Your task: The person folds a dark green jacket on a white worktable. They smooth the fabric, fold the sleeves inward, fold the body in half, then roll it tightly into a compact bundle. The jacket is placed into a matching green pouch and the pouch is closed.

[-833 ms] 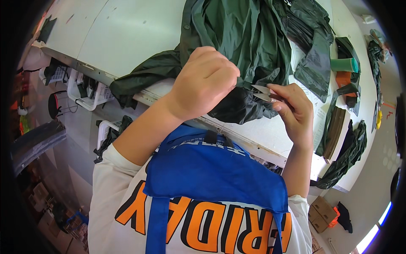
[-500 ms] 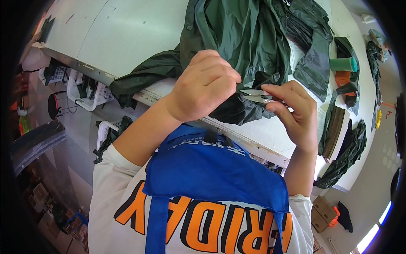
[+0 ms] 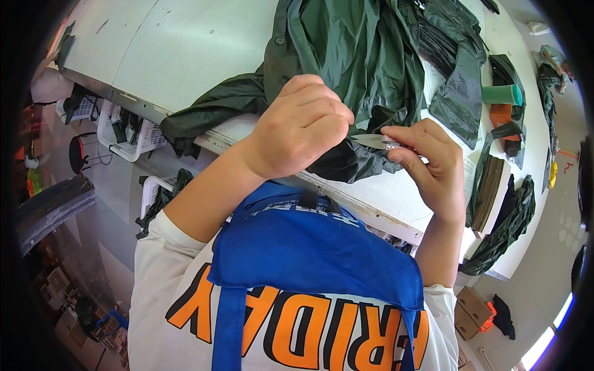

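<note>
A dark green raincoat [image 3: 352, 49], with a snap on its front edge, lies bunched on the white table. Over its near part my left hand [image 3: 303, 127] is closed, knuckles up. What its fingers pinch is hidden behind them. My right hand [image 3: 430, 157] holds small metal thread snips [image 3: 372, 141] between thumb and fingers. Their blades are together and point left at the left fingertips, just above a dark gathered part [image 3: 349, 162] of the raincoat. One sleeve [image 3: 219, 102] stretches left and droops over the table's front edge.
More dark green garments [image 3: 458, 93] lie on the right of the table [image 3: 179, 46], near a green cone [image 3: 502, 94] and an orange-brown box [image 3: 500, 115]. White baskets [image 3: 148, 139] stand below the left edge. Cardboard boxes [image 3: 473, 312] sit on the floor at lower right.
The blades of the snips, apart before, have come together by the left fingertips. Both hands stay nearly in place.
</note>
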Available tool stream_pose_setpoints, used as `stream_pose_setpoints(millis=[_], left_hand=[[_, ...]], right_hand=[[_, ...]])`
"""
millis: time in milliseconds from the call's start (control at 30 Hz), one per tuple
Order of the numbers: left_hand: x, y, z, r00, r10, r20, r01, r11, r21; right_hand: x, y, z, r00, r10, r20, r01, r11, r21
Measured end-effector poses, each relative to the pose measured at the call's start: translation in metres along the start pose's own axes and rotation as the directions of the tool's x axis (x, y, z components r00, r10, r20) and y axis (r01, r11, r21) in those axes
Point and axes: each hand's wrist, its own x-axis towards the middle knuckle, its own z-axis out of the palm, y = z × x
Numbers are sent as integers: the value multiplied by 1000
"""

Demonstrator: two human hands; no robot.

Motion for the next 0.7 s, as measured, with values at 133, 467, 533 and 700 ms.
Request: stream_pose_setpoints(millis=[133, 467, 533, 700], left_hand=[[-2, -1, 1, 1000, -15, -1, 15, 1000, -15], [-67, -29, -51, 769, -413, 487, 314, 909, 274], [-134, -58, -104, 527, -806, 269, 576, 571, 585], [-233, -54, -175, 38, -999, 34, 597, 50, 801]], right_hand=[[-3, 9, 2, 999, 35, -35, -33, 998, 55], [-24, 52, 42, 930, 339, -145, -204, 801, 563], [-38, 66, 38, 927, 340, -158, -166, 750, 641], [-43, 49, 56, 943, 332, 13, -239, 650, 722]])
